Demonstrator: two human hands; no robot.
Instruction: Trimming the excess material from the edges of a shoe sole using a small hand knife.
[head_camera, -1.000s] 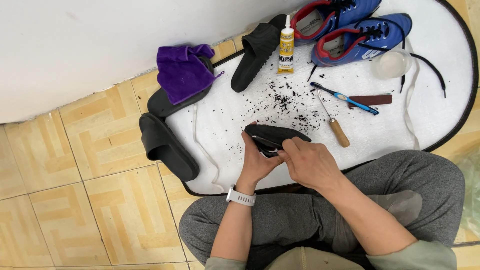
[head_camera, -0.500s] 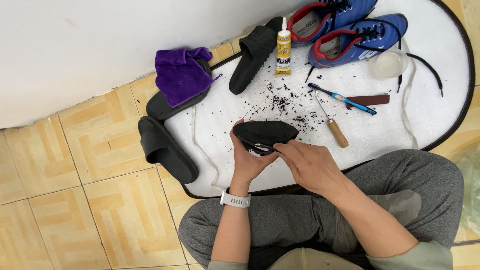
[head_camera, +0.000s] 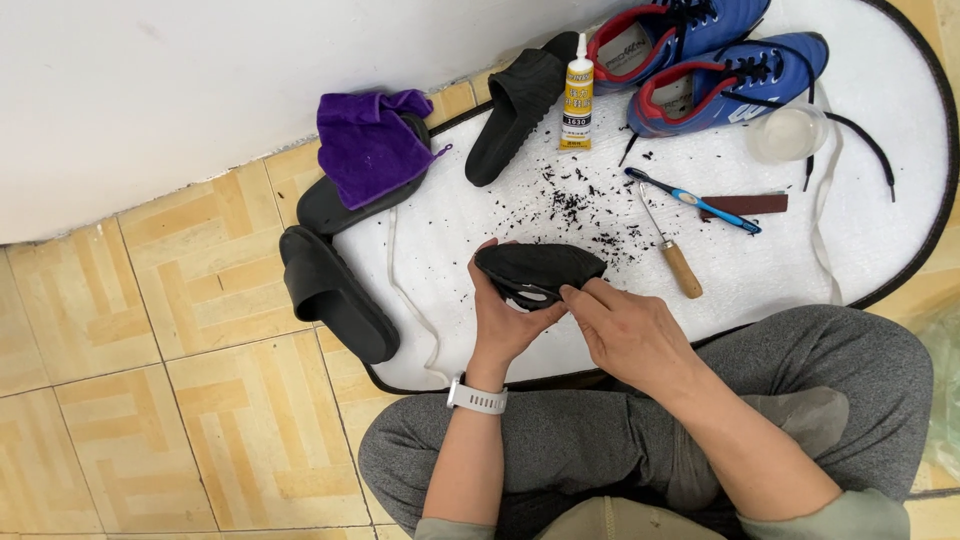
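Head view showed both hands on a black slipper (head_camera: 540, 270), held off the mat just above the lap. Left hand (head_camera: 500, 325) cupped it from below, fingers curled around the near edge. Right hand (head_camera: 625, 330) pinched the underside rim, thumb and forefinger pressed together on it.

Progress, my read: black crumbs (head_camera: 580, 200) lay scattered on the white foam mat (head_camera: 880, 230) just beyond the fingertips, so some scraping or trimming looked done. Glue tube (head_camera: 577, 92) stood upright, cap on, well beyond the fingers, so gluing looked not yet started. Three more black slippers (head_camera: 330, 290) lay to the left of the hands, apparently untouched.

Packaging: the tube was the only labelled item, slim, white nozzle, yellow label with dark print.

Right of the fingers lay a wooden-handled awl (head_camera: 675, 255), a blue toothbrush (head_camera: 695, 200), and a brown sanding block (head_camera: 745, 205). Farther off were a clear cup (head_camera: 787, 132), blue shoes (head_camera: 730, 70), and a purple cloth (head_camera: 368, 145).
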